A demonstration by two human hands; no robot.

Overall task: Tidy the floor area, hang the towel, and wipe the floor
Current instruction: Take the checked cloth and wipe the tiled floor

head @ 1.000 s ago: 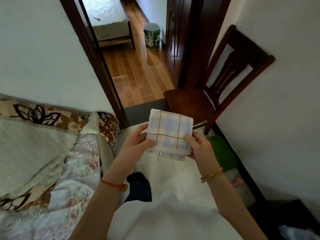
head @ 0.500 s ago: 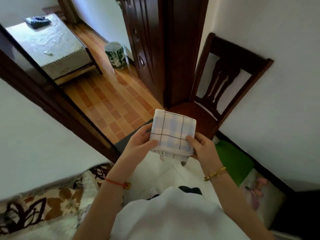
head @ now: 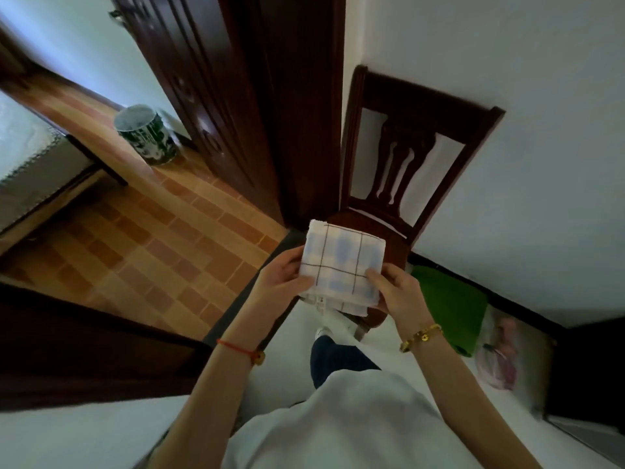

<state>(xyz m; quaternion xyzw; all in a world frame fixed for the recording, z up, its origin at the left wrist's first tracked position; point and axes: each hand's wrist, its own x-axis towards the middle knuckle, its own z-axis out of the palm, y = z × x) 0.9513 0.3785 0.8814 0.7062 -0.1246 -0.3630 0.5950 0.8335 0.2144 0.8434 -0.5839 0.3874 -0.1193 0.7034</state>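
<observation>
Towel point(head: 341, 264), folded, pinched by left hand point(head: 282, 277) and right hand point(head: 400, 292).

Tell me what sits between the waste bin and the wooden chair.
In the head view, the dark wooden door and its frame stand between the waste bin and the wooden chair.

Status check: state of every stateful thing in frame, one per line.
towel: folded into a square, held up off the floor
left hand: grips the towel's left edge
right hand: grips the towel's right edge
door: open
chair: upright against the wall, seat partly hidden by the towel
bin: upright on the brick-pattern floor, contents not visible
green cloth: lying on the floor by the wall
</observation>
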